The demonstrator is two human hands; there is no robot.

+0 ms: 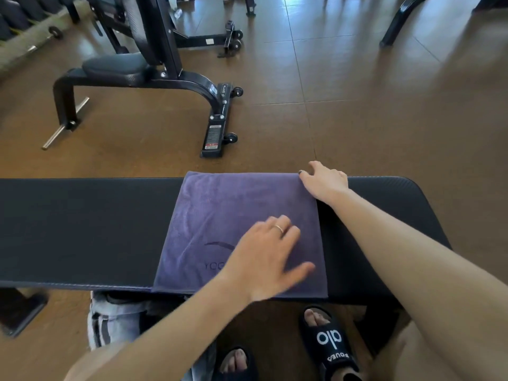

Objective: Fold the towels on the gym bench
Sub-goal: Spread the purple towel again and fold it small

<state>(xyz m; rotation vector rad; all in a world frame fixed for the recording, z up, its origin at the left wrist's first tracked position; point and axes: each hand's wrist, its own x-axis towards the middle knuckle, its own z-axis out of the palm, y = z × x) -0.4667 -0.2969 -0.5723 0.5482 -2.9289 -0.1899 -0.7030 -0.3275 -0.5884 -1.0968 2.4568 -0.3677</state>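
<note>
A purple towel (pixel 220 215) lies flat across the black gym bench (pixel 82 229), its near edge hanging slightly over the front. My left hand (pixel 269 257) rests flat on the towel's near right part with straight fingers, covering part of a dark printed logo. My right hand (pixel 324 181) sits at the towel's far right corner, fingers bent over the corner; the grip itself is hidden.
A grey striped cloth (pixel 115 323) hangs below the bench's front edge at the left. My feet in black slides (pixel 330 342) stand under the bench. Another black bench (pixel 115 70) and machine frames stand on the brown floor beyond.
</note>
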